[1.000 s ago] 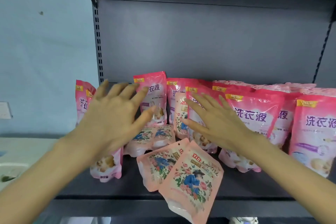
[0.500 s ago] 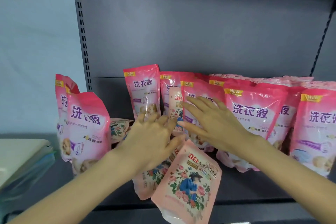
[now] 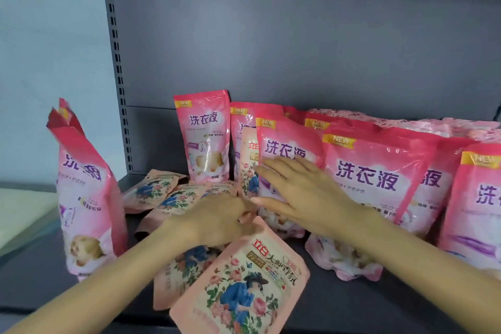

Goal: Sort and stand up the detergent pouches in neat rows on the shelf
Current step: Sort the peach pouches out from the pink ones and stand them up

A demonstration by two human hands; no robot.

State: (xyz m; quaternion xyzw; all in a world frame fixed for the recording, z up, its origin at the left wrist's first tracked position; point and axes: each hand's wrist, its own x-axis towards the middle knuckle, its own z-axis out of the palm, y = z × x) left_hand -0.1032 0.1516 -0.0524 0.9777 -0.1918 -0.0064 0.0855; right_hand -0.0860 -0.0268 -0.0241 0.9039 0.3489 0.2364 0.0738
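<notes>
Pink detergent pouches stand along the grey shelf (image 3: 352, 304): one at the left end (image 3: 86, 198), a smaller one at the back (image 3: 203, 138), and a leaning row at the right (image 3: 374, 179). Peach floral pouches lie flat in the middle (image 3: 154, 190), and one hangs over the front edge (image 3: 244, 285). Another floral pouch (image 3: 248, 168) stands half hidden behind a pink pouch (image 3: 287, 149). My right hand (image 3: 303, 195) rests flat on that pink pouch with fingers spread. My left hand (image 3: 219, 219) curls over the lying floral pouches, fingers closed on the edge of one.
The slotted shelf post (image 3: 116, 62) rises at the left, with the dark back panel (image 3: 298, 35) behind the pouches. A pale flat object (image 3: 21, 209) lies outside the shelf at the left. Bare shelf surface shows at the front right.
My left hand has moved right, off the left pink pouch, and its fingers have curled down onto the floral pouches. My right hand stays pressed on the pink pouch. The view has shifted left.
</notes>
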